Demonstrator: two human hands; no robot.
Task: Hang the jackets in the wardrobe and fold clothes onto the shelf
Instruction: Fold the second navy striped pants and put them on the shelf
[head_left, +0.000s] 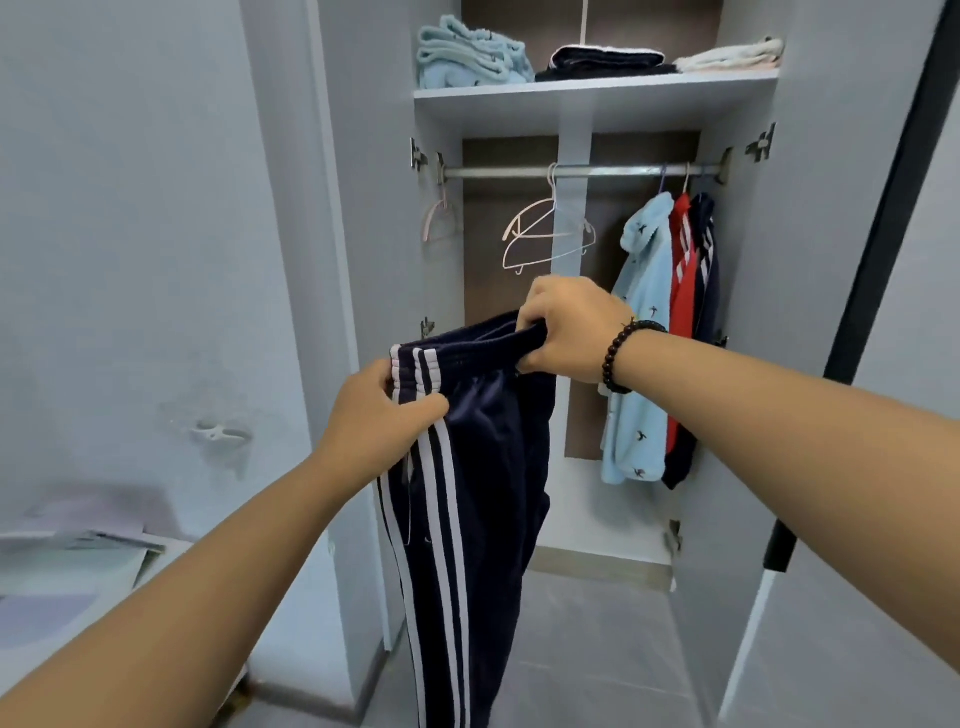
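Navy track trousers (483, 467) with white side stripes hang in front of the open wardrobe. My left hand (382, 410) pinches the waistband at its striped left end. My right hand (566, 327) grips the waistband's right end, a bead bracelet on its wrist. The legs drop straight down toward the floor. On the wardrobe's shelf (597, 91) lie a folded light blue fleece (467, 54), a dark folded garment (605, 62) and a pale folded one (732, 57). From the rail (623, 171) hang a light blue jacket (641, 338), a red jacket (683, 275) and a navy jacket (706, 270).
Two empty pale hangers (545, 234) hang mid-rail, and a pink one (439, 218) at the left end. Both wardrobe doors stand open, the left one (291, 260) close to my left arm. A surface with papers (78, 551) sits low at the left. Grey floor lies below.
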